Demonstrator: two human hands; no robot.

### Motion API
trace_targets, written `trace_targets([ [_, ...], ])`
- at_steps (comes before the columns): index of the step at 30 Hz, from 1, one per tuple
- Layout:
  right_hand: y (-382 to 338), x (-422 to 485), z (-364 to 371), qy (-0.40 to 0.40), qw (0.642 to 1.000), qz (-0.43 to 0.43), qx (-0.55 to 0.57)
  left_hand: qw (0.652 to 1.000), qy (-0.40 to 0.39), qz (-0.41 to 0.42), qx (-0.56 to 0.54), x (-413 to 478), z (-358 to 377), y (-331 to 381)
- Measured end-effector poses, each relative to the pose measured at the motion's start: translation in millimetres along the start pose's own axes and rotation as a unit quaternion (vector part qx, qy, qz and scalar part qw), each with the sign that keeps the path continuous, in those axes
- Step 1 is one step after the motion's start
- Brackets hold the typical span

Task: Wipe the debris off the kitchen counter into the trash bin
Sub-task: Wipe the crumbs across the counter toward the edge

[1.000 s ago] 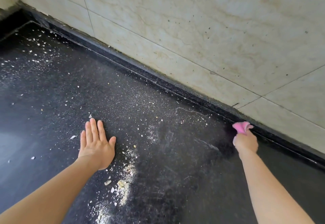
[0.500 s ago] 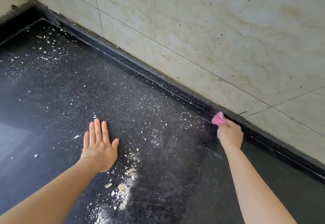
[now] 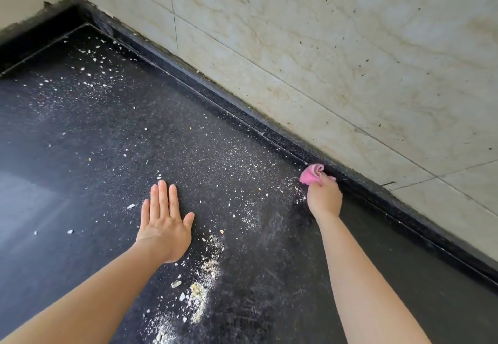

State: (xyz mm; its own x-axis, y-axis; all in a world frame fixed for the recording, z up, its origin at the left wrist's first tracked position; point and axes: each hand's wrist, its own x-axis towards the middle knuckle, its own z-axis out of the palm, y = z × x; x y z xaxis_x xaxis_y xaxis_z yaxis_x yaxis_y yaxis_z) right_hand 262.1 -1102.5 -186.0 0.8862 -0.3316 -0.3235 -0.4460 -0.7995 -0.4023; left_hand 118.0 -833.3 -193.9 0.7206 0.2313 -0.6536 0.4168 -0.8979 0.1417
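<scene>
Here the right hand grips a bunched pink cloth just beyond its knuckles, at the back edge of the counter, likely to drag crumbs forward. The left hand lies flat with straight fingers, probably bracing. The debris is heaped just right of its wrist.

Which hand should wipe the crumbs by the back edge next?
Right: the right hand grips the pink cloth beside those crumbs; the left hand lies flat and empty on the counter.
</scene>
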Motion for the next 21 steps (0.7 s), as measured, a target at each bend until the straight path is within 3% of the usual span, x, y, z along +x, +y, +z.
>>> trace_targets([
  [5,-53.4,-38.0,36.6,-0.192,0.972,-0.078,0.114,1.0,-0.006,0.0,-0.005,-0.1,-0.5,-1.3],
  [7,-65.3,-48.4,37.5,-0.225,0.958,-0.086,0.157,1.0,-0.006,0.001,-0.004,0.0,-1.0,-1.7],
  [10,-51.2,-40.4,18.4,-0.137,0.973,-0.068,0.171,1.0,-0.001,0.006,-0.01,0.7,0.4,-2.6],
  [14,12.8,-5.9,-14.7,0.019,0.994,0.06,0.089,1.0,0.006,0.012,-0.014,3.4,3.9,-4.4],
  [17,48.2,-2.4,-20.6,0.023,0.99,0.131,0.053,1.0,0.01,0.014,-0.015,5.1,5.5,-5.6],
  [21,13.0,-44.6,10.9,-0.013,0.994,0.075,0.074,1.0,0.012,0.014,-0.02,7.3,7.5,-6.4],
])
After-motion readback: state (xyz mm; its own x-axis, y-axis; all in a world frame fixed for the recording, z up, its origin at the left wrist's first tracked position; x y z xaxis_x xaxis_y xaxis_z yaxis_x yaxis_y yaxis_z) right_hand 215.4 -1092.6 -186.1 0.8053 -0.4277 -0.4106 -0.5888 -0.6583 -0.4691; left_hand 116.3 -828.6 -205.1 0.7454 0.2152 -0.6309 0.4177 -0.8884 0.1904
